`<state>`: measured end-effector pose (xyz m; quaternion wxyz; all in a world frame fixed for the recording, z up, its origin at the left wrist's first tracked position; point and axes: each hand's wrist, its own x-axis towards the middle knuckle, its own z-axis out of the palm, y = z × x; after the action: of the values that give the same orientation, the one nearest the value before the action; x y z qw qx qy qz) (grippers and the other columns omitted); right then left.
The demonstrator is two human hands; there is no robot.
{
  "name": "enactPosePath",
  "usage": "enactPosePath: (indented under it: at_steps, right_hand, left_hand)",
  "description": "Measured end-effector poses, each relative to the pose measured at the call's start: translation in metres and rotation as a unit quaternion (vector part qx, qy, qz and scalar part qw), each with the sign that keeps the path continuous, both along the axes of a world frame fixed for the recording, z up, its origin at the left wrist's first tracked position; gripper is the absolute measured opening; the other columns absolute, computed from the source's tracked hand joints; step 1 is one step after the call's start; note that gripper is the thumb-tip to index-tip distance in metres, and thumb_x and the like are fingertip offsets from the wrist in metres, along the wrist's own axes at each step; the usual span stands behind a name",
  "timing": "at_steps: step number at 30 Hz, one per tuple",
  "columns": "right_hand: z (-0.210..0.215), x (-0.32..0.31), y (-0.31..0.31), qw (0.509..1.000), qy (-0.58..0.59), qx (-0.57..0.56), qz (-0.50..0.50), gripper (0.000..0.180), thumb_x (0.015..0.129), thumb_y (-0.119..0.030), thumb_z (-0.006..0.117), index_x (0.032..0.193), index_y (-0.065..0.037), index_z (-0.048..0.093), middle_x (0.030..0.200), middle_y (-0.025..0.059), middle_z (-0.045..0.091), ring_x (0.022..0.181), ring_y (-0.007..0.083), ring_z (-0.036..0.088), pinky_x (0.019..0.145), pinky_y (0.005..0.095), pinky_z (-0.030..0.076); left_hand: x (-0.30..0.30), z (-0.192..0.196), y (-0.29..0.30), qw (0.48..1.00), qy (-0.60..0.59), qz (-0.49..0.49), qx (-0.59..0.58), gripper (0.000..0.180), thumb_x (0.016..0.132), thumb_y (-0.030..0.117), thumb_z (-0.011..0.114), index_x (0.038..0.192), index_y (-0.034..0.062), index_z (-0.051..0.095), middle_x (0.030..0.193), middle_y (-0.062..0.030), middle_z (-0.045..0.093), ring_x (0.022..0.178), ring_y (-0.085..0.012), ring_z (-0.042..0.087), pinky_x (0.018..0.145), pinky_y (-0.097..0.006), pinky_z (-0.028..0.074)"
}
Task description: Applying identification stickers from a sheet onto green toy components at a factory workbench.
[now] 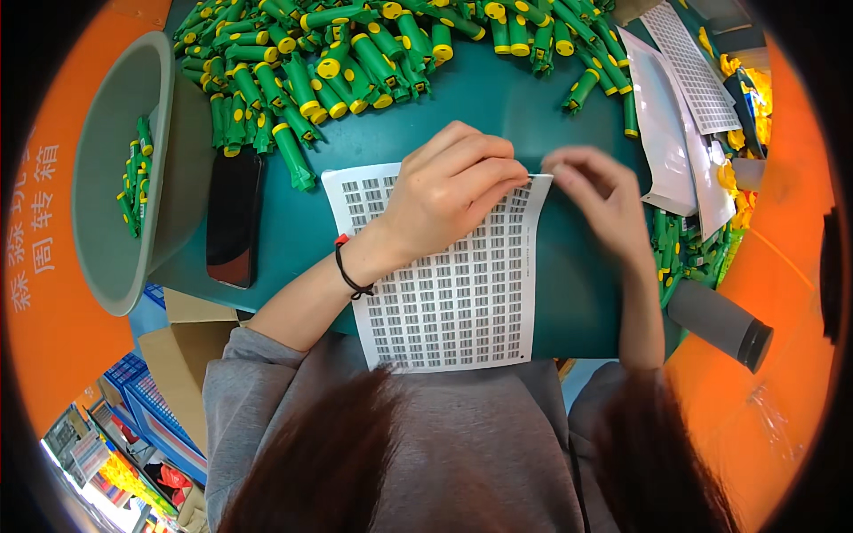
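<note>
A white sheet of small printed labels [444, 311] lies in front of me, its near edge against my grey shirt. My left hand [458, 182] rests across its upper part, fingers pinched together at the far right corner, which is lifted a little. Just right of that corner is my right hand [604, 195], its fingers curled and smeared by motion; whether a label is between them I cannot make out. Beyond the sheet lies a big heap of green toy-like tubes with yellow ends [355, 67]. One green tube [291, 155] lies nearest the sheet's far left corner.
A grey-green tub [160, 213] holding several green pieces tilts at the left, beside a black phone [235, 222]. More label sheets [693, 71] and a white bag [662, 124] lie at the right. A grey cylinder [720, 324] sits on the orange surface [729, 417].
</note>
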<state>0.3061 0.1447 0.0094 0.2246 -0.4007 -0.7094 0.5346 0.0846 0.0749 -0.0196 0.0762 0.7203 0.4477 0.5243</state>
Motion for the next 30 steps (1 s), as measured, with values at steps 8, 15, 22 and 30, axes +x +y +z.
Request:
enactPosePath:
  at_steps: [8, 15, 22, 30]
  right_hand:
    - [-0.014, 0.019, 0.104, 0.832, -0.267, 0.486, 0.024, 0.035, 0.087, -0.009, 0.069, 0.122, -0.010, 0.064, 0.127, 0.0086, 0.061, 0.118, 0.0319, 0.053, 0.100, 0.0389, 0.045]
    - [-0.007, -0.003, 0.067, 0.926, -0.195, 0.318, -0.061, 0.028, 0.094, -0.011, 0.067, 0.121, -0.004, 0.062, 0.112, 0.0083, 0.067, 0.104, 0.0220, 0.064, 0.091, 0.0314, 0.050]
    - [-0.010, 0.008, 0.004, 0.975, 0.151, -0.020, -0.163, 0.032, 0.099, -0.010, 0.061, 0.129, 0.004, 0.058, 0.111, 0.0097, 0.067, 0.099, 0.0132, 0.066, 0.091, 0.0257, 0.052]
    - [-0.023, 0.010, -0.032, 0.948, 0.282, -0.112, -0.096, 0.031, 0.097, 0.000, 0.059, 0.127, 0.004, 0.055, 0.117, 0.0130, 0.062, 0.096, 0.0159, 0.063, 0.088, 0.0278, 0.052]
  left_hand:
    - [0.003, -0.015, 0.002, 0.998, 0.043, 0.017, 0.030, 0.020, 0.071, 0.003, 0.079, 0.089, 0.0076, 0.074, 0.091, -0.0026, 0.069, 0.079, -0.0190, 0.066, 0.062, -0.030, 0.054]
    - [0.003, -0.024, 0.000, 0.993, 0.093, 0.048, 0.049, 0.015, 0.074, 0.006, 0.075, 0.088, 0.0093, 0.071, 0.094, -0.0005, 0.069, 0.084, -0.0165, 0.065, 0.061, -0.028, 0.055]
    - [0.005, -0.017, 0.006, 0.995, -0.021, 0.051, -0.082, 0.012, 0.081, 0.009, 0.075, 0.092, 0.0037, 0.072, 0.096, -0.0062, 0.068, 0.085, -0.0246, 0.064, 0.069, -0.034, 0.055]
    - [0.001, -0.023, 0.007, 0.991, -0.004, 0.023, -0.132, 0.013, 0.082, 0.006, 0.076, 0.094, 0.0042, 0.072, 0.102, -0.0093, 0.067, 0.089, -0.0261, 0.064, 0.072, -0.034, 0.054]
